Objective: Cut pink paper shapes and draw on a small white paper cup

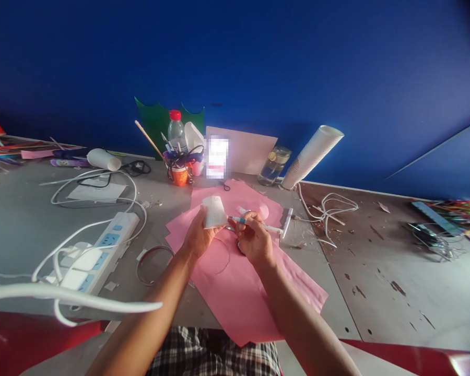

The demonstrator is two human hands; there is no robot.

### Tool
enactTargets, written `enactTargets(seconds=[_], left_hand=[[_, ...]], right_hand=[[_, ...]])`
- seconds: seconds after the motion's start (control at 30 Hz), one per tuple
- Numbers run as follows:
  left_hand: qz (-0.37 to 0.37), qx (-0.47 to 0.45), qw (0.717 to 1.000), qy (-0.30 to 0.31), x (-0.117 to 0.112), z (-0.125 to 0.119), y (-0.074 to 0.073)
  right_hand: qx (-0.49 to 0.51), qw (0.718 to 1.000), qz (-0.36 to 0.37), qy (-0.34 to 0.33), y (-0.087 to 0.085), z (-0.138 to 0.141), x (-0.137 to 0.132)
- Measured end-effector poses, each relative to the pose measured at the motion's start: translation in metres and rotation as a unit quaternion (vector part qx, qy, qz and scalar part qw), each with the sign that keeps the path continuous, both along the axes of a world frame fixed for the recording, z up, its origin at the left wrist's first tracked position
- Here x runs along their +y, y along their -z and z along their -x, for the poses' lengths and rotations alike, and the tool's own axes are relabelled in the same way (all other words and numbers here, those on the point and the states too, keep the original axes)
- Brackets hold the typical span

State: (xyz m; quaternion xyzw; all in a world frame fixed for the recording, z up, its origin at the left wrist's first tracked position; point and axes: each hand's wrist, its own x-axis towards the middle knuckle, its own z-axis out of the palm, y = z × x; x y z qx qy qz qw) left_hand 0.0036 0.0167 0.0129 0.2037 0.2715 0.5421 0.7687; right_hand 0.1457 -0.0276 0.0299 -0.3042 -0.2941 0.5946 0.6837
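Observation:
My left hand (198,235) is closed around a small white paper cup (213,211), held on its side above a pink paper sheet (238,292). My right hand (255,241) grips a white pen with a blue band (254,223); its tip points left and touches or nearly touches the cup's side. Both hands hover over the middle of the pink sheet, where a faint drawn circle shows. A dark object, perhaps scissors, lies partly hidden under my right hand.
A white power strip (102,250) with cables lies to the left. At the back stand a holder of pens (179,169), a water bottle (176,130), a glass jar (274,164), a leaning stack of white cups (311,154) and a white card (245,149). White cable (329,209) lies to the right.

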Motion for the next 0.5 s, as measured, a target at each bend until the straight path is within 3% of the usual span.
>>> enactTargets(seconds=[0.5], left_hand=[[0.003, 0.007, 1.000, 0.005, -0.0020, -0.0008, -0.0064]], right_hand=[[-0.067, 0.998, -0.019, 0.005, 0.0034, 0.0015, -0.0014]])
